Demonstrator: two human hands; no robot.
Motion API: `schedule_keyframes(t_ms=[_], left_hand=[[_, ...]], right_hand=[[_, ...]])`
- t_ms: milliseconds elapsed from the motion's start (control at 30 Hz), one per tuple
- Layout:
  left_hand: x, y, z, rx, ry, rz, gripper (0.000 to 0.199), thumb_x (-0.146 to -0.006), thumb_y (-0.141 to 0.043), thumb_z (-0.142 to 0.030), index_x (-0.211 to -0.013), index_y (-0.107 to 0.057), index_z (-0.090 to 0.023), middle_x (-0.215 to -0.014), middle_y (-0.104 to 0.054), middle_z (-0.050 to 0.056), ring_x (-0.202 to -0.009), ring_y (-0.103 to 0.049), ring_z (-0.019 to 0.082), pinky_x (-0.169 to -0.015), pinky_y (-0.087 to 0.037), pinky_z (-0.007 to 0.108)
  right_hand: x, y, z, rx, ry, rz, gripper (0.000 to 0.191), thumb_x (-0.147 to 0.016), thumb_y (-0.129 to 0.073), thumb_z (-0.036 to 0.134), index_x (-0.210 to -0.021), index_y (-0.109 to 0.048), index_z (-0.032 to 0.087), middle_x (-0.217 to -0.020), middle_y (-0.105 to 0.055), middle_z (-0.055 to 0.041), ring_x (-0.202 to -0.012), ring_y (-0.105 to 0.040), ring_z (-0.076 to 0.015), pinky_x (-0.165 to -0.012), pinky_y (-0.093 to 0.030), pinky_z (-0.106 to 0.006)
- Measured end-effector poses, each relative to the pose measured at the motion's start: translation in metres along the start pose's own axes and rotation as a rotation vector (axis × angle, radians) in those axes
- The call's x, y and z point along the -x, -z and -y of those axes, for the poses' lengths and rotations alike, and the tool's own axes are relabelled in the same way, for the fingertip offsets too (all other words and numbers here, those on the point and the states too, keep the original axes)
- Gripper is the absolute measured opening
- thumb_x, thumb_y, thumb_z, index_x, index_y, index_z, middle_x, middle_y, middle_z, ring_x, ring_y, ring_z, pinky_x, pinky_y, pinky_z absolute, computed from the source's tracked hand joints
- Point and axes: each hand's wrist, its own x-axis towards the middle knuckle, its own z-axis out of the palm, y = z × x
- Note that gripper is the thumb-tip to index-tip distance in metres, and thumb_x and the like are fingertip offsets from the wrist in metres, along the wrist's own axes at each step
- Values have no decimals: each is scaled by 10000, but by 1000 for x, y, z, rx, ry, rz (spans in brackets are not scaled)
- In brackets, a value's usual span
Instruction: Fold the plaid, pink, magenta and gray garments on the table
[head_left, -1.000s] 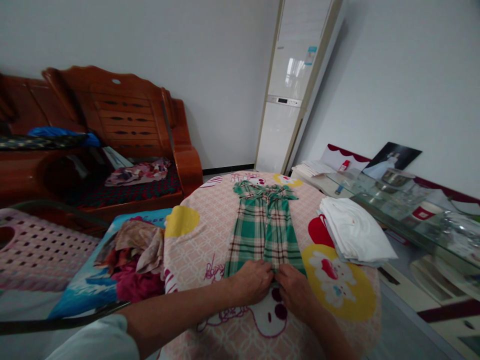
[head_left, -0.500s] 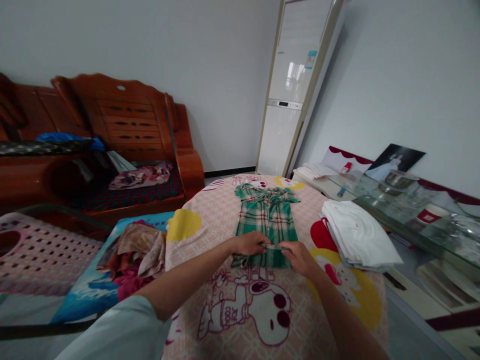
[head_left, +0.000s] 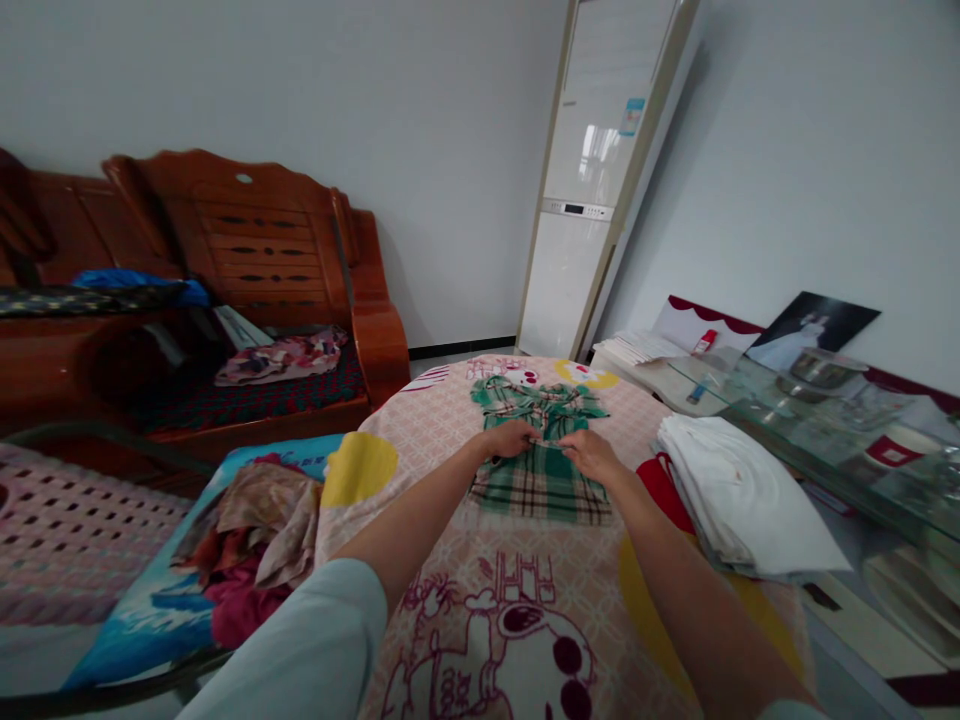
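Note:
A green plaid garment with short sleeves (head_left: 540,487) lies on the table, its lower part folded up over itself. My left hand (head_left: 511,437) pinches the folded-up edge at the middle of the garment. Close beside it, my right hand (head_left: 590,452) grips the same edge, fingers closed. The sleeves and collar are spread at the far side, beyond both hands. Beneath it is a pink patterned cloth (head_left: 435,530) with cartoon figures, covering the rounded table.
Folded white cloths (head_left: 742,490) are stacked at the table's right. A glass shelf (head_left: 810,440) holding bowls stands further right. To the left, crumpled clothes (head_left: 255,530) lie on a blue cushion (head_left: 142,610), near a wooden sofa (head_left: 255,240). A white air conditioner (head_left: 585,190) stands behind.
Both hands have moved away from me, carrying the garment's near edge up toward the collar. The lower part is now doubled over. The view has shifted slightly.

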Motion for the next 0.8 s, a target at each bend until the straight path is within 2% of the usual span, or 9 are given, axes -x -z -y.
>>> schedule_keyframes(t_ms=[100, 200, 400, 500, 667, 800], left_hand=[[-14, 3, 6, -95, 30, -31, 314, -790, -456, -51, -903, -719, -180, -877, -717, 18, -887, -634, 168, -797, -448, 206], [-25, 2, 11, -141, 80, -43, 337, -800, -452, -55, -940, -723, -198, -936, -724, 33, -941, -645, 180, -836, -460, 226], [-39, -5, 22, -194, 199, -91, 392, -821, -471, -70, -1081, -705, -247, -1126, -694, 55, -1078, -625, 216, -922, -473, 292], [-42, -6, 22, -213, 268, -128, 396, -847, -462, -77, -1128, -684, -247, -1159, -676, 74, -1099, -620, 234, -936, -479, 331], [-26, -4, 22, -234, 369, -220, 369, -890, -464, -119, -1226, -609, -172, -1230, -614, 148, -1161, -579, 280, -981, -451, 400], [1, -7, 29, -140, 450, -356, 433, -885, -579, -295, -1293, -543, -154, -1289, -589, 147, -1200, -546, 273, -1027, -411, 356]], right_hand=[[-14, 10, 3, 89, -29, 16, 313, -895, -495, 189, -1091, -729, 257, -1082, -728, -55, -1063, -633, -214, -854, -450, -272], [-24, 14, 6, 127, -58, 10, 338, -897, -458, 164, -1068, -735, 256, -1068, -732, -64, -1053, -640, -225, -844, -454, -282], [-40, 8, 10, 140, -95, 0, 386, -902, -406, 124, -1088, -728, 224, -1064, -732, -98, -1042, -649, -240, -846, -457, -296], [-46, 5, 9, 134, -116, -17, 389, -915, -389, 128, -1106, -717, 212, -1063, -728, -110, -1049, -644, -240, -858, -453, -303], [-44, -4, -2, 107, -193, -67, 370, -892, -485, 150, -1217, -648, 213, -1135, -700, -115, -1086, -624, -236, -885, -444, -303], [-30, -16, -18, 49, -311, -110, 388, -882, -587, 352, -1244, -616, 215, -1158, -690, -106, -1085, -621, -246, -867, -457, -316]])
